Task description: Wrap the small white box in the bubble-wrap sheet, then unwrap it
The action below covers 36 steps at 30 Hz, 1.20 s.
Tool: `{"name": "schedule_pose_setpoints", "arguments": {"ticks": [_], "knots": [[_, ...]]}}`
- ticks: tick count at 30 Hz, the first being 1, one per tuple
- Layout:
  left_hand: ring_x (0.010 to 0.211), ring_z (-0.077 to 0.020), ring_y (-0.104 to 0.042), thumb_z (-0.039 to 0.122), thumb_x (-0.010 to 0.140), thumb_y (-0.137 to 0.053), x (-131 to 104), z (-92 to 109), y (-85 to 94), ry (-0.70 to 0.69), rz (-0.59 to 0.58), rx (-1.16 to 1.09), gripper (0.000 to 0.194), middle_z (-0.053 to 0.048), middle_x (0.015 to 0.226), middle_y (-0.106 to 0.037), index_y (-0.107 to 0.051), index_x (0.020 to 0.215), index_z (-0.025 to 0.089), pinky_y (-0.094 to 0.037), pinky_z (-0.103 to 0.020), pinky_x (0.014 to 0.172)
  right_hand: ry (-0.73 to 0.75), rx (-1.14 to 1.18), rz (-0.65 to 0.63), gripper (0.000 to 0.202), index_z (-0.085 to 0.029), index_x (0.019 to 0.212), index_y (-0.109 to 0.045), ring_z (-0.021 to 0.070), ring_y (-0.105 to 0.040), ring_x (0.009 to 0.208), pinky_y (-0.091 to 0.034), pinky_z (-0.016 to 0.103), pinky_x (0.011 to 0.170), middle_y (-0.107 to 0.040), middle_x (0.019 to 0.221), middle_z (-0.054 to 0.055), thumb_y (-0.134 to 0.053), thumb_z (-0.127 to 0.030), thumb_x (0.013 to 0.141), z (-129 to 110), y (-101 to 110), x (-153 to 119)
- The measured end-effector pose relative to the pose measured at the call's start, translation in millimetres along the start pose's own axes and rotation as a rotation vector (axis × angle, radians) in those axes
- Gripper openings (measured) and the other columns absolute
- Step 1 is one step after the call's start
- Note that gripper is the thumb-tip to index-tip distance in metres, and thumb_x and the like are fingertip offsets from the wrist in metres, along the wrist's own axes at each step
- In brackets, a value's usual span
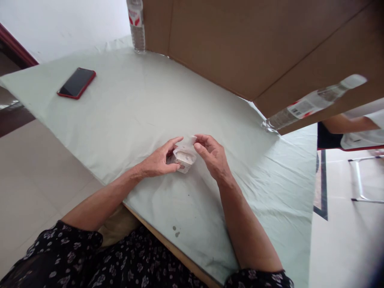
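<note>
A small clear plastic box (185,159) with something pale inside sits low over the cloth between my hands. My left hand (157,161) grips its left side, thumb at the near edge and fingers partly hidden behind it. A thin translucent flap (189,140) stands up at the box's far side. My right hand (211,155) has its thumb and forefinger closed at the right edge of that flap. The box's exact contents are too small to make out.
A pale green cloth (144,100) covers the table. A red-cased phone (77,83) lies at the far left. Two water bottles, one at the back (137,28) and one at the right (312,103), stand against a large brown cardboard panel (228,44). Another person's arm (348,123) shows beyond.
</note>
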<state>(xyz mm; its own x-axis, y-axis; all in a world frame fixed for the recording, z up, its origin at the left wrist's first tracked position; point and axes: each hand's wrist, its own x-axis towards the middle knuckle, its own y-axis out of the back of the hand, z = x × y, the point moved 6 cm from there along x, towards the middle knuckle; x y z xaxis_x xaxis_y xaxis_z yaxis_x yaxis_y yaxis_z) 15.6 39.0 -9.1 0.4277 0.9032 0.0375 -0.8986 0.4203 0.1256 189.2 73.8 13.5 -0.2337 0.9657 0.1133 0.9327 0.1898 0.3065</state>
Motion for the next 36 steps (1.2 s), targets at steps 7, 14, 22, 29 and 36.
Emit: {"name": "schedule_pose_setpoints", "arguments": {"ticks": [7, 14, 22, 29, 36], "knots": [[0.103, -0.0188, -0.061, 0.023, 0.077, -0.069, 1, -1, 4.4, -0.03, 0.066, 0.049, 0.087, -0.009, 0.121, -0.059, -0.031, 0.156, 0.021, -0.051, -0.034, 0.093, -0.047, -0.017, -0.107, 0.039, -0.021, 0.109, -0.069, 0.0189, -0.065, 0.091, -0.051, 0.034, 0.083, -0.074, 0.103, 0.005, -0.071, -0.05, 0.082, 6, -11, 0], [0.113, -0.0233, -0.06, 0.024, 0.077, -0.069, 0, -4, -0.2, -0.053, 0.038, 0.168, 0.087, -0.012, 0.13, -0.059, -0.031, 0.156, 0.019, -0.048, -0.039, 0.102, -0.082, 0.111, -0.07, 0.031, -0.021, 0.089, -0.074, 0.0158, -0.063, 0.075, -0.05, 0.03, 0.072, -0.072, 0.085, 0.002, -0.067, -0.051, 0.086, 12, -18, -2], [0.135, -0.0314, -0.051, 0.019, 0.074, -0.068, 1, 0, -7.2, -0.095, -0.015, 0.22, 0.091, -0.017, 0.151, -0.047, -0.029, 0.156, 0.018, -0.041, -0.047, 0.115, -0.092, 0.164, 0.179, 0.026, -0.022, 0.081, -0.076, 0.0168, -0.059, 0.072, -0.05, 0.031, 0.069, -0.069, 0.076, 0.001, -0.071, -0.047, 0.081, 7, -3, -1], [0.133, -0.0326, -0.052, 0.032, 0.074, -0.078, -1, -1, -10.9, -0.093, -0.069, 0.16, 0.095, -0.018, 0.154, -0.043, -0.03, 0.155, 0.021, -0.043, -0.049, 0.111, -0.085, 0.148, 0.309, 0.03, -0.022, 0.075, -0.067, 0.014, -0.05, 0.065, -0.045, 0.029, 0.065, -0.058, 0.068, -0.002, -0.067, -0.051, 0.082, 9, 15, 2], [0.108, -0.0274, -0.066, 0.049, 0.081, -0.071, 0, -5, -10.4, 0.083, -0.147, -0.114, 0.06, -0.014, 0.121, -0.066, -0.054, 0.128, 0.015, -0.053, -0.042, 0.092, -0.067, 0.104, 0.337, 0.027, -0.021, 0.083, -0.066, 0.0148, -0.055, 0.07, -0.046, 0.029, 0.066, -0.062, 0.075, 0.0, -0.064, -0.048, 0.086, 21, 23, 7]]}}
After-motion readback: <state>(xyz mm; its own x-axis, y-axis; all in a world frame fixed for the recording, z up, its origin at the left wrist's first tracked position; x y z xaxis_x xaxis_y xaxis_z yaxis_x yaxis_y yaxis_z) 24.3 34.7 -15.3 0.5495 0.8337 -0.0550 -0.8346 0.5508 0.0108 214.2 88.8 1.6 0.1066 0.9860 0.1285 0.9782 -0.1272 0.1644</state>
